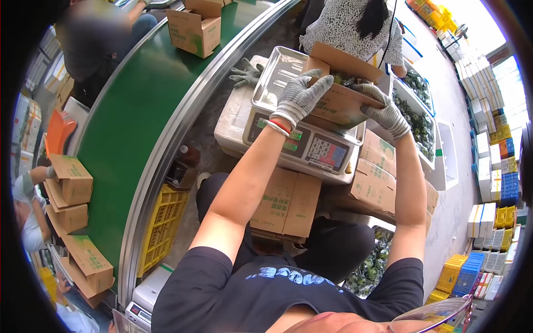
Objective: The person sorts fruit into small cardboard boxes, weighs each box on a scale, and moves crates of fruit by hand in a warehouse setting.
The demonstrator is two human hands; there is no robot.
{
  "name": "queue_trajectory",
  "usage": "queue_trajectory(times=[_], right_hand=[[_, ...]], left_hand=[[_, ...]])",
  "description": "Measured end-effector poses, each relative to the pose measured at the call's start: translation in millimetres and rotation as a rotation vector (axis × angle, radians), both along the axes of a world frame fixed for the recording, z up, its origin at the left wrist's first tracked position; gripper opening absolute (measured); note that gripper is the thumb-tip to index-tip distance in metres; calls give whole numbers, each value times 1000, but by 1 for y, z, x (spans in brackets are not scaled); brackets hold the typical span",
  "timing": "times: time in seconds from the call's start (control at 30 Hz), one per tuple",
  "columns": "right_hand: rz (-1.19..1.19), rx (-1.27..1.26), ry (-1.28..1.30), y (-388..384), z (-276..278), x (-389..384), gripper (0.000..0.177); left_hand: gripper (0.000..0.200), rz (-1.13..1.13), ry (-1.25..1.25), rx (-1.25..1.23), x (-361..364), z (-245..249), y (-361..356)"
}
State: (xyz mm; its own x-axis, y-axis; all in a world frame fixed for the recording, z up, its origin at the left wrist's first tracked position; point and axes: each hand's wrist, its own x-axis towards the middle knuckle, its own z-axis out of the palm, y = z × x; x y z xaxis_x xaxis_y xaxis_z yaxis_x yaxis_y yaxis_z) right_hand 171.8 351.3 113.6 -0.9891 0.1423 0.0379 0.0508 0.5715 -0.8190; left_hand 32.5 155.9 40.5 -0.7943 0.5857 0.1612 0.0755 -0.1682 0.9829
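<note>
An open cardboard box (340,106) rests on the metal pan of a digital scale (327,152), its far flap standing up. Dark green, bagged contents show in part through the opening. My left hand (302,95), in a grey knitted glove, grips the box at its left side, thumb over the near edge. On the opposite side, my right hand (387,111), gloved the same way, has its fingers closed round the right edge. A spare grey glove (246,73) lies left of the scale pan.
A green conveyor belt (127,133) curves along my left, with a box (194,30) on it. Folded cartons (286,202) lie below the scale. Crates of bagged green produce (413,119) stand at right. A yellow crate (164,225) sits beside the belt. Other people work nearby.
</note>
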Motion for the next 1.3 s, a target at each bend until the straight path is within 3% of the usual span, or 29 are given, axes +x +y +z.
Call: queue_trajectory(times=[0.07, 0.1, 0.2, 0.23, 0.3, 0.37, 0.4, 0.43, 0.5, 0.53, 0.63, 0.67, 0.7, 0.73, 0.77, 0.8, 0.87, 0.93, 0.97, 1.0, 1.07, 1.1, 1.13, 1.23, 1.27, 1.3], right_hand=[[16, 13, -21, 1, 2, 0, 51], [42, -172, -48, -1, 4, 4, 65], [96, 62, 423, -8, 0, 14, 81], [2, -93, 506, -20, -6, 17, 74], [-21, -28, 271, -4, -35, 19, 69], [108, 381, -41, 26, -55, 15, 68], [169, 564, -54, 25, -58, 10, 66], [83, 340, -51, 30, -64, 5, 64], [-83, -102, -103, 6, -47, -8, 60], [-53, -183, 74, -25, -28, -12, 38], [-48, 71, 305, -46, -35, -30, 36], [0, 139, 293, -60, -34, -38, 35], [43, 206, 283, -78, -34, -48, 34], [-1, 96, 386, -110, -38, -62, 32], [-12, -43, 401, -133, -53, -81, 39], [-23, -185, 421, -156, -68, -99, 46], [-55, -364, 488, -207, -97, -137, 69], [-123, -551, 395, -262, -129, -184, 95], [-113, -636, 396, -294, -129, -195, 98], [-163, -526, 354, -313, -143, -218, 106], [-68, -575, 479, -337, -165, -256, 94], [-29, -711, 421, -354, -148, -263, 86], [3, -847, 357, -368, -131, -268, 78], [-40, -310, 177, -377, -148, -303, 75], [-86, 36, -59, -385, -109, -282, 82], [-77, 140, -47, -384, -113, -280, 91]], left_hand=[[71, 32, -51, 15, 1, -2, 3], [69, 41, -71, 35, 3, -2, 5], [64, 123, -56, 24, 7, 3, 0], [64, 119, -72, 72, 6, 2, -1], [58, 123, -92, 117, 1, -7, 1], [46, 107, -139, 233, -1, -10, -4], [39, 95, -179, 362, -2, -8, -8], [22, 95, -173, 244, -15, -12, -9], [20, 183, -334, 172, -17, 14, -37], [20, 172, -560, 175, -19, 20, -47], [23, 126, -347, 602, -37, 0, -55], [29, 144, -445, 544, -26, 32, -94], [30, 195, -277, 613, -31, 37, -113], [35, 265, -156, 562, -43, 37, -129], [66, 312, -172, 693, -34, 55, -156], [79, 380, -192, 840, -31, 60, -172], [83, 339, -212, 960, -48, 41, -203], [88, 272, -203, 954, -56, 39, -233], [93, 365, -399, 944, -52, 42, -239], [89, 387, -389, 840, -56, 40, -248], [81, 421, -367, 634, -66, 33, -265], [68, 485, -61, 505, -75, 15, -267], [62, 527, -113, 547, -78, 15, -271], [48, 655, -354, 692, -70, 43, -281], [43, 734, -370, 741, -74, 35, -283], [40, 887, -380, 779, -75, 38, -285]])
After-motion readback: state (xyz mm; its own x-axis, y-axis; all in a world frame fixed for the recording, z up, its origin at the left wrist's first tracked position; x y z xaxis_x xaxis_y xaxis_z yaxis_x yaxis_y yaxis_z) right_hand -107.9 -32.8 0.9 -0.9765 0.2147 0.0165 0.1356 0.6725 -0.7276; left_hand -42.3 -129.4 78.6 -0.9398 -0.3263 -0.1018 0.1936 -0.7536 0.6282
